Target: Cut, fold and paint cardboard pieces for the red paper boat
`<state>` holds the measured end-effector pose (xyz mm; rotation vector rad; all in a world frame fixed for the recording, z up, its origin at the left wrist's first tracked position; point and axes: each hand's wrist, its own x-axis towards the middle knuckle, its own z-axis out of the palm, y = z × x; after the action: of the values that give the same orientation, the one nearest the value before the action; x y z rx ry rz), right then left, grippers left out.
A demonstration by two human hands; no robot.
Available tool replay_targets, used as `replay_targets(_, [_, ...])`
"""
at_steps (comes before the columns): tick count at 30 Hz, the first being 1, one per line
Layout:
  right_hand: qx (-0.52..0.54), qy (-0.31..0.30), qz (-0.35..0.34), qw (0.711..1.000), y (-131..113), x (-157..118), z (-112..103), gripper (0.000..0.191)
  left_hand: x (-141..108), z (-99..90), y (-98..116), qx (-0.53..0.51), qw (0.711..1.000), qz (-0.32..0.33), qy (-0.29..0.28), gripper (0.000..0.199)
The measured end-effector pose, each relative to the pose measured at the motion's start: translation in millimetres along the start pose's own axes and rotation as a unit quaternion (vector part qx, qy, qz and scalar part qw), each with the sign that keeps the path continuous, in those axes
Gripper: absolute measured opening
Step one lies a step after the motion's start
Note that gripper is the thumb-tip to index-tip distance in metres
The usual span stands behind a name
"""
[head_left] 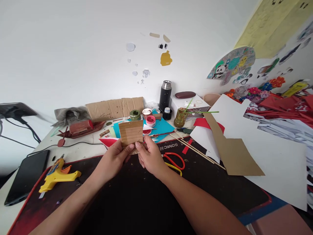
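Observation:
Between both hands I hold a small piece of corrugated cardboard (pixel 131 132) upright above the black desk mat (pixel 137 202). My left hand (pixel 116 153) pinches its lower left part, thumb on the near face. On the lower right, my right hand (pixel 149 152) grips it the same way, the two thumbs almost touching. The fingers behind the cardboard are hidden. Just right of my right hand lie scissors (pixel 177 161) with red and yellow handles, their blades mostly covered by the hand.
A yellow glue gun (pixel 58 174) lies left, near a black laptop-like slab (pixel 26 178). Behind stand a red model boat (pixel 80 129), open paint jars (pixel 151 121), a black thermos (pixel 165 96) and a murky brush jar (pixel 180 118). Wooden sticks (pixel 200 151) and cut cardboard (pixel 239 156) lie right.

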<state>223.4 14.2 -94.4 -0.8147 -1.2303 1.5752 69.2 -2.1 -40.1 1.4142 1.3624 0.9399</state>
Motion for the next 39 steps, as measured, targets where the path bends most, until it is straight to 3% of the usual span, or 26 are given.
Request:
replay_targets(4, [0.010, 0.005, 0.001, 1.000, 1, 1, 1, 0.045, 0, 1.8, -2, -0.012, 1.000, -0.002, 0.008, 0.068])
replay_targets(11, [0.005, -0.015, 0.006, 1.000, -10, 1, -6, 0.042, -2, -7.4, 8, -0.039, 0.995, -0.027, -0.090, 0.060])
replay_targets(17, [0.010, -0.043, 0.024, 0.999, -11, -1, -5, 0.049, -1, -1.2, 9, -0.040, 0.996, -0.003, -0.081, 0.051])
replay_targets(24, [0.021, -0.028, 0.012, 0.999, -12, -4, 0, 0.040, -3, 4.4, -2, -0.072, 0.996, 0.005, -0.046, 0.054])
replay_targets(32, [0.052, -0.007, 0.005, 0.999, -8, -4, 4, 0.044, -5, 7.1, -6, -0.071, 0.997, -0.008, -0.023, 0.060])
replay_targets(39, [0.033, -0.024, 0.017, 0.999, -13, 0, -5, 0.044, 0, -3.6, -1, -0.033, 0.996, 0.010, -0.080, 0.060])
